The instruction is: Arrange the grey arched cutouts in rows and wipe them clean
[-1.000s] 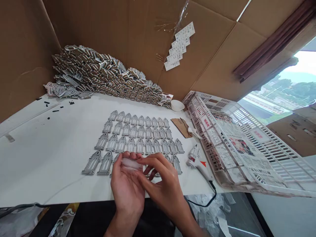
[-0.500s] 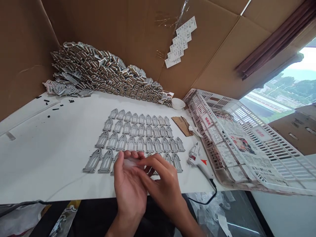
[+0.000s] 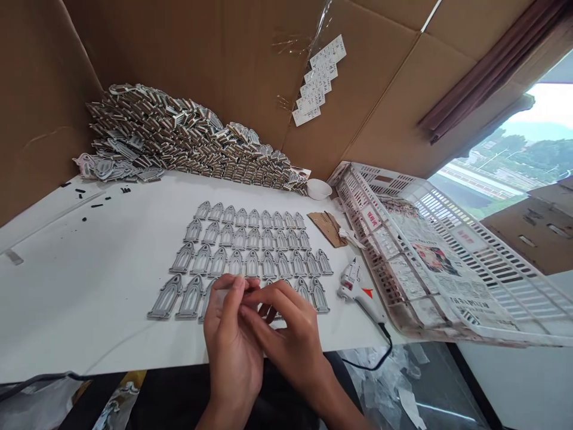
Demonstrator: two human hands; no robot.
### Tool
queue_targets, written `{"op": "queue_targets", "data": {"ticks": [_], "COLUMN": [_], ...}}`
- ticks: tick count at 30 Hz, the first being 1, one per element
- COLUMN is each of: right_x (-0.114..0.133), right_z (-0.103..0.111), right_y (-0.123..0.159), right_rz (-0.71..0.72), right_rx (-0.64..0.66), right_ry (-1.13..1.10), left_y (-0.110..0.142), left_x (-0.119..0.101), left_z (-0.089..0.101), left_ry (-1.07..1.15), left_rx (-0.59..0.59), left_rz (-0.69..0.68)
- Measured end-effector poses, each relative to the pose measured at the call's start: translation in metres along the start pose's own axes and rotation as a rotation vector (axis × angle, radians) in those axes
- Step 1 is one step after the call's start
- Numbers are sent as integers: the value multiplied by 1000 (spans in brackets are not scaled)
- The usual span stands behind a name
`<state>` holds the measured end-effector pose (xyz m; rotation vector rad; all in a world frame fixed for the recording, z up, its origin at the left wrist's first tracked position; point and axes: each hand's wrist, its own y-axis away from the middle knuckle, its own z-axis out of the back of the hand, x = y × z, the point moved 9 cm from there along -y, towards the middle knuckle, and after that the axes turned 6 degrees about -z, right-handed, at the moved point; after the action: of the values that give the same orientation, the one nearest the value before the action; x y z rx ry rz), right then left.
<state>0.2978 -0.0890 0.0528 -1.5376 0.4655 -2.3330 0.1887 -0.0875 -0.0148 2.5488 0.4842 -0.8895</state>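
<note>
my left hand (image 3: 233, 340) and right hand (image 3: 289, 340) meet in a narrow pinch over the bottom row of grey gothic-arch cutouts (image 3: 252, 264), fingertips (image 3: 237, 288) pressed together on something hidden from view. the cutouts lie in neat rows on a white table (image 3: 89, 286), with a heaped pile of like pieces (image 3: 179, 134) against a cardboard wall (image 3: 179, 54) behind them. a hot glue gun (image 3: 356, 286) sits just right of the rows, beside a plastic crate (image 3: 380, 185) lined with newspaper (image 3: 436, 263).
</note>
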Motion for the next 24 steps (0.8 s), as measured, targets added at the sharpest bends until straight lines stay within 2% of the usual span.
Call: {"op": "queue_targets", "data": {"ticks": [10, 17, 24], "right_x": [5, 5, 13], "right_z": [0, 1, 7], "right_y": [1, 0, 3], "right_rz": [76, 67, 150], "right_rx": [-41, -31, -138], "right_ry": [72, 63, 29], "left_y": [-1, -1, 3], "left_x": [1, 2, -3], "left_z": [1, 5, 3], "left_ry": [-32, 49, 127], "left_rx": [30, -80, -92], "left_rz": [-2, 53, 86]}}
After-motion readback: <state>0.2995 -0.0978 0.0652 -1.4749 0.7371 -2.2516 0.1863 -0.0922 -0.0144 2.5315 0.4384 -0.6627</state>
